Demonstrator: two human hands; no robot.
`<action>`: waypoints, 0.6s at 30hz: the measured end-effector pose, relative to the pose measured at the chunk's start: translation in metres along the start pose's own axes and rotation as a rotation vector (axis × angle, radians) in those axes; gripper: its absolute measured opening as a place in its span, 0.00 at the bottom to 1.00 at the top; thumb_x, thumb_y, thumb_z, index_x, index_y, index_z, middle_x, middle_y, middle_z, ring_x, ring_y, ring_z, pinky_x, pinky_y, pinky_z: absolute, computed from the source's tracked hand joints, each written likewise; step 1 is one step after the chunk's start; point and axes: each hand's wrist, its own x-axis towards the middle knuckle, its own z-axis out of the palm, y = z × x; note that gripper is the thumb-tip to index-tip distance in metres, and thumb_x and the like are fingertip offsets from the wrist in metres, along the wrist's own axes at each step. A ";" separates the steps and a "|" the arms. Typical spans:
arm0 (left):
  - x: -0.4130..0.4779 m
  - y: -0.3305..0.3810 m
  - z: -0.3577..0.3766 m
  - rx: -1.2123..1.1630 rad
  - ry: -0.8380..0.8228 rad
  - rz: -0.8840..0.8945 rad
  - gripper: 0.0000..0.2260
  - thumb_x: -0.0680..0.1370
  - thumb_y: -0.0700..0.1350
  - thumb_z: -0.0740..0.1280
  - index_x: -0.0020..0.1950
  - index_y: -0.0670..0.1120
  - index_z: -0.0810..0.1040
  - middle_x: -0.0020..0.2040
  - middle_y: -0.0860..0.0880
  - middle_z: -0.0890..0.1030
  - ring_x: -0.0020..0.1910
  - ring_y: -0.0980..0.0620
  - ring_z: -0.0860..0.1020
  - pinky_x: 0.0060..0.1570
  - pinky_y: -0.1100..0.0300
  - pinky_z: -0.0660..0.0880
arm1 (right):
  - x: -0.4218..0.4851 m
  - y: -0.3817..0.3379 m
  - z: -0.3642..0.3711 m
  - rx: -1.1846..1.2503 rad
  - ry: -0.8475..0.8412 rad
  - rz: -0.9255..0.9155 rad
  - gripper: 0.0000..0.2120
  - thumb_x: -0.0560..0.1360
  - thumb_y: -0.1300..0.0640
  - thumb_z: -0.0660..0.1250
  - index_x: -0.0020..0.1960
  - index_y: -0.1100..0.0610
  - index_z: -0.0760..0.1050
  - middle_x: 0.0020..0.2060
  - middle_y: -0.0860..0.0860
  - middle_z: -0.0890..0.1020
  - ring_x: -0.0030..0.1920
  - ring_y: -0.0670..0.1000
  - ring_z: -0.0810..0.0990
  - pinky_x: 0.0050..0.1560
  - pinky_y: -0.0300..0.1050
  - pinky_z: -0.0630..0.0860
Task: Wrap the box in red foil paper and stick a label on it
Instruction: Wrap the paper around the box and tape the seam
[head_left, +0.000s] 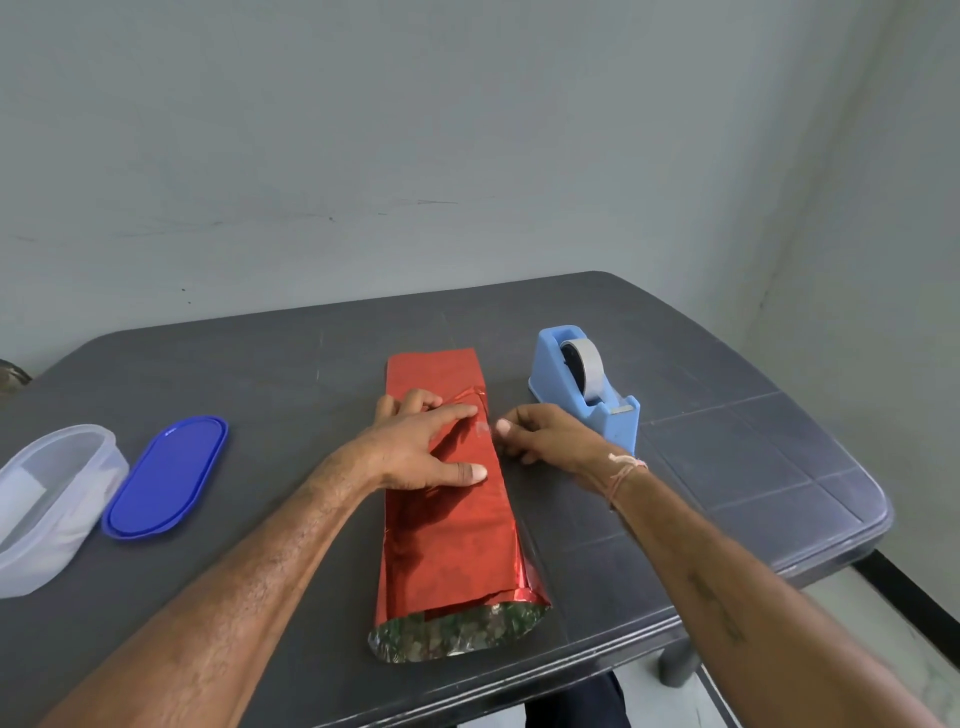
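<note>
A long box wrapped in red foil paper lies lengthwise in the middle of the dark table. The near end of the paper is open and shows its silver inside. My left hand lies flat on top of the paper with fingers spread, pressing the overlapping edge down. My right hand is at the box's right side and pinches a clear piece of tape that lies across the paper's seam.
A light blue tape dispenser with a roll stands just right of the box. A blue oval lid lies at the left, with a clear plastic container beside it at the table's left edge. A wall rises behind the table.
</note>
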 end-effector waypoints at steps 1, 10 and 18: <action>0.000 0.000 0.000 -0.004 -0.002 -0.002 0.38 0.73 0.67 0.72 0.79 0.67 0.59 0.77 0.54 0.56 0.75 0.48 0.51 0.77 0.47 0.57 | -0.001 0.000 0.000 0.003 -0.008 0.002 0.14 0.82 0.49 0.69 0.54 0.61 0.79 0.47 0.53 0.83 0.44 0.44 0.80 0.41 0.35 0.76; -0.001 0.003 0.001 0.008 -0.011 -0.004 0.38 0.73 0.67 0.71 0.79 0.67 0.59 0.78 0.54 0.56 0.75 0.47 0.51 0.77 0.46 0.57 | 0.003 -0.002 0.004 -0.045 0.125 -0.015 0.09 0.79 0.54 0.73 0.47 0.58 0.76 0.39 0.54 0.81 0.38 0.47 0.80 0.35 0.36 0.78; -0.002 -0.001 -0.001 0.023 -0.015 -0.011 0.38 0.73 0.67 0.71 0.80 0.66 0.58 0.77 0.54 0.56 0.75 0.46 0.52 0.76 0.45 0.58 | 0.000 -0.009 0.014 -0.139 0.079 -0.014 0.12 0.77 0.50 0.75 0.49 0.57 0.76 0.39 0.52 0.82 0.39 0.47 0.80 0.35 0.37 0.78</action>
